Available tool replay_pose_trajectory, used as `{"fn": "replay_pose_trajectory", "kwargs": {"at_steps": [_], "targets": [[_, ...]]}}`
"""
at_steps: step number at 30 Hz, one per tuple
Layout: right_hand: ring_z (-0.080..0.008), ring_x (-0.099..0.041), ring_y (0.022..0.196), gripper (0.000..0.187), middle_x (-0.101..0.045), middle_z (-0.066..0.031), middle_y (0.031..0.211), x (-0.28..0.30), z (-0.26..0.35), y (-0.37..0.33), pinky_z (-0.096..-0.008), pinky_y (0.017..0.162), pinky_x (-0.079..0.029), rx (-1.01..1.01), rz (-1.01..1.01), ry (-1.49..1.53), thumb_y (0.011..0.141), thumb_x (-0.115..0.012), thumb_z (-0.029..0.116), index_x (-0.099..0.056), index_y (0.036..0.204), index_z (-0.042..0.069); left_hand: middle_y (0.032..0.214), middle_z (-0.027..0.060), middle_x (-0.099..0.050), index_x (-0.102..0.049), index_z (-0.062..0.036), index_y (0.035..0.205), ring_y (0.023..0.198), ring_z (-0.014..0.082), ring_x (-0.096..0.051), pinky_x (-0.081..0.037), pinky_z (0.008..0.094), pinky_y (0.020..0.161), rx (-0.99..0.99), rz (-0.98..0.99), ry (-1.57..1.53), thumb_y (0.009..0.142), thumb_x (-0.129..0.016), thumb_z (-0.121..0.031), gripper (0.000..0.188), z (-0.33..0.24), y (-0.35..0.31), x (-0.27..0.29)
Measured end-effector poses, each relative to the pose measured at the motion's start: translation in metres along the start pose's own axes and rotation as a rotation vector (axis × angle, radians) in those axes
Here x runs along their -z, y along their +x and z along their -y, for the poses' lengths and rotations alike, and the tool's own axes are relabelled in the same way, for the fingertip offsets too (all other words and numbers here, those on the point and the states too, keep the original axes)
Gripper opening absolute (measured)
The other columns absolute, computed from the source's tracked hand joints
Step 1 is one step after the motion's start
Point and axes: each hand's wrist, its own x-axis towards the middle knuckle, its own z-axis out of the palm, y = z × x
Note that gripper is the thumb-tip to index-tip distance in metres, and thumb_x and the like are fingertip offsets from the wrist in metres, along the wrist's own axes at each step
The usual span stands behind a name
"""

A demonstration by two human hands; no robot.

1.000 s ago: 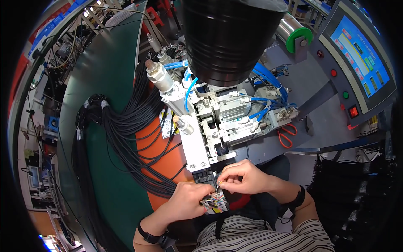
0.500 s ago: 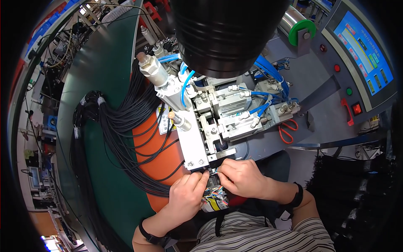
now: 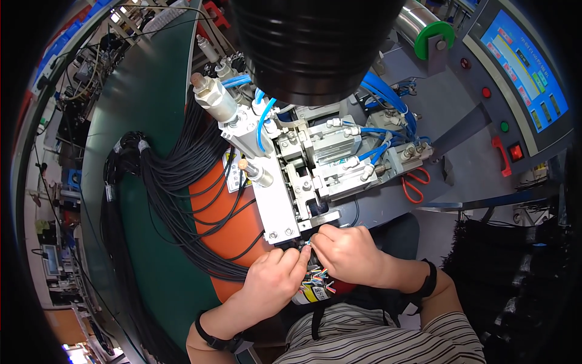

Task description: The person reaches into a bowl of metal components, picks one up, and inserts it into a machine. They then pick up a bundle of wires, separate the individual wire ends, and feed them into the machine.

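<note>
Close together at the front edge of a metal pneumatic machine [image 3: 276, 209], both of my hands are closed in pinches. Between the fingertips shows a bit of thin light-coloured wire [image 3: 308, 242]. My left hand [image 3: 273, 280] has thumb and forefinger pressed at the wire; its other fingers are curled. My right hand [image 3: 348, 252] pinches from the other side, its fingertips nearly touching the left ones. The finer wire ends are mostly hidden by the fingers. Just below the hands, a cluster of multicoloured wire ends [image 3: 318, 280] lies over a yellow and white label.
Black cables [image 3: 182, 173] fan across an orange surface [image 3: 212, 200] and green table [image 3: 163, 261] to the left. Red-handled scissors [image 3: 415, 185] lie right of the machine. A control screen [image 3: 524, 73] and a green-rimmed spool [image 3: 433, 39] stand at far right. A black cylinder [image 3: 309, 48] hangs overhead.
My hands stay pinched at the machine's front, with the fingertips slightly closer together. The view has shifted slightly, and more coloured wire ends show below the hands.
</note>
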Motion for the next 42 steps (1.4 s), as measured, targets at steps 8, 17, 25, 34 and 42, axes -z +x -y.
{"fn": "replay_pose_trajectory", "kwargs": {"at_steps": [8, 17, 25, 34, 42], "targets": [[-0.0221, -0.062, 0.056, 0.009, -0.061, -0.0065, 0.075, -0.007, -0.005, 0.001, -0.033, 0.047, -0.048, -0.009, -0.125, 0.104, 0.079, -0.068, 0.009, -0.065, 0.085, 0.004, 0.086, 0.0064, -0.051, -0.062, 0.0014, 0.119, 0.074, 0.0206, -0.053, -0.046, 0.0313, 0.062, 0.042, -0.018, -0.023, 0.076, -0.059, -0.01, 0.045, 0.002, 0.003, 0.0], [-0.0254, -0.063, 0.057, 0.014, -0.064, -0.0066, 0.074, -0.016, -0.022, -0.007, -0.0323, 0.051, -0.05, -0.297, 0.016, 0.633, 0.082, -0.071, 0.014, -0.067, 0.092, 0.005, 0.092, 0.0087, -0.057, -0.064, -0.005, 0.113, 0.083, 0.0271, -0.058, -0.048, 0.0352, 0.069, 0.137, -0.238, -0.116, 0.06, -0.073, -0.006, 0.054, 0.015, -0.023, -0.012], [-0.0119, -0.061, 0.06, 0.014, -0.065, -0.0075, 0.082, -0.007, 0.01, -0.002, -0.0256, 0.053, -0.047, 0.039, -0.19, 0.674, 0.086, -0.069, 0.005, -0.066, 0.099, 0.001, 0.091, 0.0126, -0.063, -0.063, -0.0034, 0.108, 0.077, 0.0299, -0.064, -0.051, 0.0383, 0.066, 0.334, -0.184, -0.236, 0.067, -0.072, -0.001, 0.042, 0.008, -0.042, -0.024], [-0.0013, -0.056, 0.072, 0.018, -0.062, -0.0028, 0.087, -0.007, 0.004, -0.002, -0.018, 0.059, -0.044, -0.255, 0.023, 1.228, 0.091, -0.064, 0.0, -0.063, 0.108, -0.003, 0.09, 0.0128, -0.065, -0.061, -0.0029, 0.108, 0.073, 0.0294, -0.066, -0.052, 0.0359, 0.06, 0.202, -0.308, -0.428, 0.061, -0.078, -0.002, 0.05, 0.0, -0.017, -0.011], [-0.0081, -0.061, 0.069, 0.02, -0.063, -0.0074, 0.097, -0.011, 0.0, -0.01, -0.0193, 0.058, -0.046, -0.465, 0.008, 1.531, 0.091, -0.06, -0.005, -0.063, 0.111, -0.004, 0.082, 0.0127, -0.066, -0.063, -0.0019, 0.1, 0.065, 0.0262, -0.066, -0.051, 0.0322, 0.054, 0.178, -0.459, -0.433, 0.068, -0.074, 0.0, 0.034, 0.001, -0.013, -0.016]]}}
